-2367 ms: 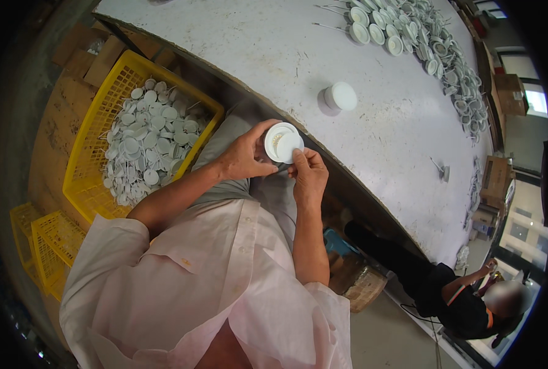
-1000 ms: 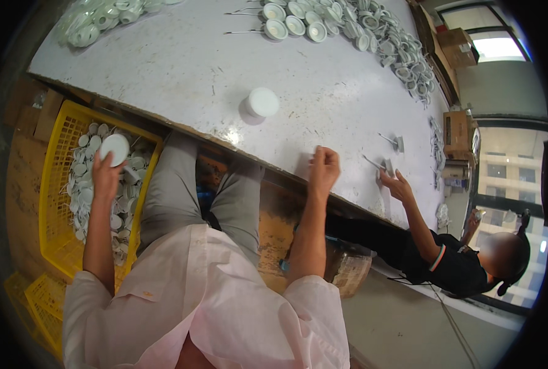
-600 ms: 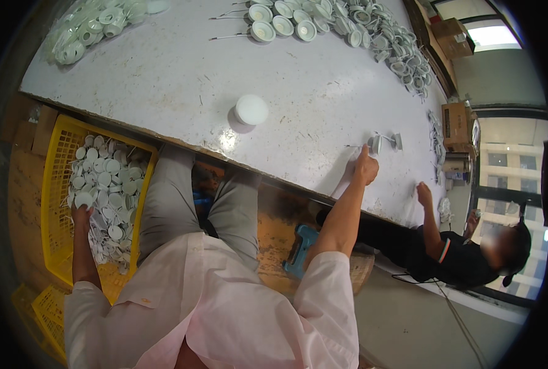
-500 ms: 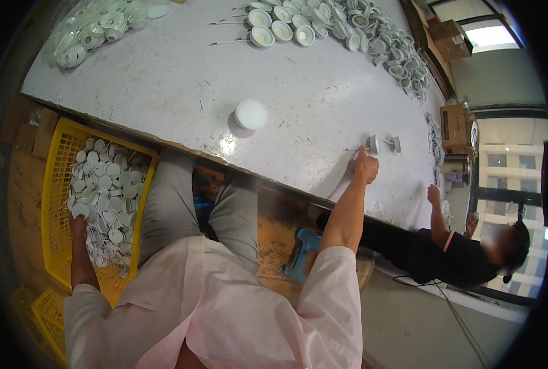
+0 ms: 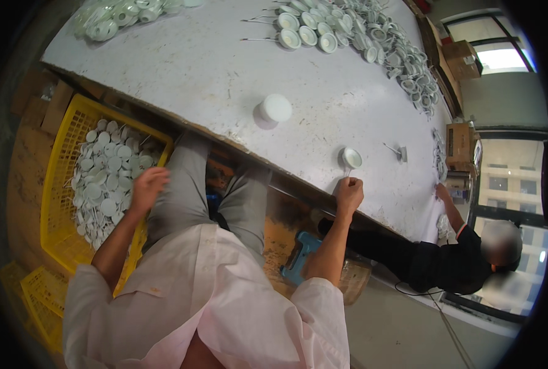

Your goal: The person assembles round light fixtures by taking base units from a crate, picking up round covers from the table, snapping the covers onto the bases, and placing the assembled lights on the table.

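My right hand (image 5: 350, 194) is at the table's near edge, fingers pinched on the wire of a small white round lamp (image 5: 351, 158), whose cupped side faces up. Over the right rim of a yellow crate (image 5: 61, 203), beside my thigh, is my left hand (image 5: 149, 187). Its fingers are slightly blurred and loosely extended, with no object visible in them. Many white round lamp pieces with wires (image 5: 104, 175) fill the crate. A white domed piece (image 5: 277, 108) stands alone on the table (image 5: 206, 92). Farther right lies another small lamp with a wire (image 5: 402, 154).
A large pile of white lamps (image 5: 372, 46) covers the far right of the table. Clear bags of white rings (image 5: 123, 18) lie far left. A blue stool (image 5: 298, 258) stands below the table edge. At right, another person (image 5: 452, 261) reaches over the table.
My left hand has come up out of the crate's far left side toward my thigh. My right hand has drawn nearer me, and its lamp has turned cup side up. The view has shifted.
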Tool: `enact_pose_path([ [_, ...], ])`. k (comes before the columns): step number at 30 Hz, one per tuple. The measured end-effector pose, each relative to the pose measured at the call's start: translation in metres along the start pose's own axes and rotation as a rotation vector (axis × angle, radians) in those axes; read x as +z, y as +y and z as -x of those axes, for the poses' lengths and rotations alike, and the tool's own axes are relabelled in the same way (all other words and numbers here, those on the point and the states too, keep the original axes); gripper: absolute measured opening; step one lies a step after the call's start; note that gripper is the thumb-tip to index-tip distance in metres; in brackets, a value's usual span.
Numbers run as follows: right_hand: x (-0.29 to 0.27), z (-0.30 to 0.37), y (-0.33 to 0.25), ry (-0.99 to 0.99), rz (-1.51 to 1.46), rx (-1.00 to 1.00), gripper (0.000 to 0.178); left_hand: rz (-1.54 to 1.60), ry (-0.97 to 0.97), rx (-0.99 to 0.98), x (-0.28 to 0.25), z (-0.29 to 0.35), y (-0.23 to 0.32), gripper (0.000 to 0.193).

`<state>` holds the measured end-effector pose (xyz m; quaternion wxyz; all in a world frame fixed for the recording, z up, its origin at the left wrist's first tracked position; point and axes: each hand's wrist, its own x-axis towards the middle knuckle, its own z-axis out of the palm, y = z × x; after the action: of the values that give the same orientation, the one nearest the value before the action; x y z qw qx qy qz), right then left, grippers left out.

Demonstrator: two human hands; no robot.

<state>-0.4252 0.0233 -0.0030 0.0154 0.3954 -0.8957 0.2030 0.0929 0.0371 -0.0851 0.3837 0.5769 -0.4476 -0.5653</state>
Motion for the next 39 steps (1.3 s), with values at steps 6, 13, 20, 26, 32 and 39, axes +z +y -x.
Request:
enact_pose_path([
  [6, 0.005, 0.09, -0.021, -0.009, -0.292, -0.142, 0.018, 0.215, -0.541, -0.021, 0.114, 0.007, 0.073, 0.034],
  [13, 0.006, 0.176, -0.071, -0.643, -1.136, 0.115, 0.009, 0.151, -0.572, 0.035, 0.17, 0.004, 0.103, 0.075],
  [20, 0.013, 0.196, -0.115, -0.842, -1.049, -0.109, 0.008, 0.067, -0.262, 0.312, 0.15, 0.003, 0.102, 0.081],
  [26, 0.028, 0.096, -0.155, -0.461, -0.848, 0.012, 0.02, 0.09, -0.088, 0.308, 0.112, -0.003, 0.093, 0.074],
  [32, 0.045, 0.031, -0.204, -0.509, -0.829, 0.175, 0.032, -0.035, -0.081, 0.355, 0.108, 0.004, 0.089, 0.075],
  [39, 0.053, 0.032, -0.202, -0.587, -1.059, 0.206, 0.028, -0.01, -0.064, 0.285, 0.095, 0.003, 0.082, 0.074],
])
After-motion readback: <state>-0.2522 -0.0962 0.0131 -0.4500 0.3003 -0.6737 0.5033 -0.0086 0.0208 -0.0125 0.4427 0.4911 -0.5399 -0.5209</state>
